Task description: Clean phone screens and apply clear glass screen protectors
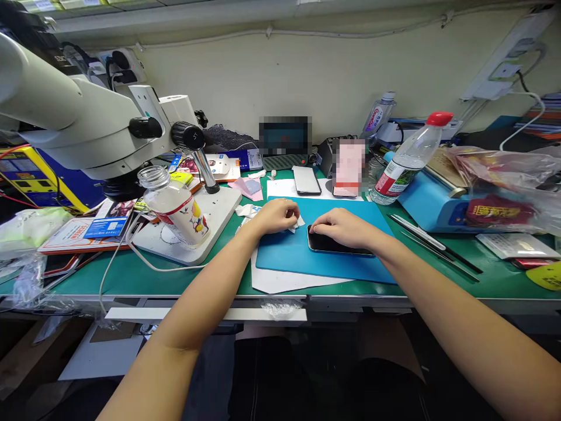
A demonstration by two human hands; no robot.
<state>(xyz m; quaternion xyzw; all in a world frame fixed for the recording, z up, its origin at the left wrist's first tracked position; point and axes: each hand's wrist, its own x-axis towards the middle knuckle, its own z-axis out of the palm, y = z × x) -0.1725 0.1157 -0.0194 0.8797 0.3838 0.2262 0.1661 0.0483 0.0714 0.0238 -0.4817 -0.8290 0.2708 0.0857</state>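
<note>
A smartphone with a dark screen lies flat on the blue mat, its long side running left to right. Over its left end is my right hand, fingers pressed together and pointing down at the glass; whatever they pinch is too small to make out. Just left of the phone, my left hand is closed, with curled fingers on a crumpled white tissue that shows past the fingertips. More crumpled tissue lies left of that wrist.
A microscope and an uncapped bottle stand left. Behind the mat are another phone, a pink phone-shaped item and a small screen. Right are tweezers, a red-capped bottle and a blue machine.
</note>
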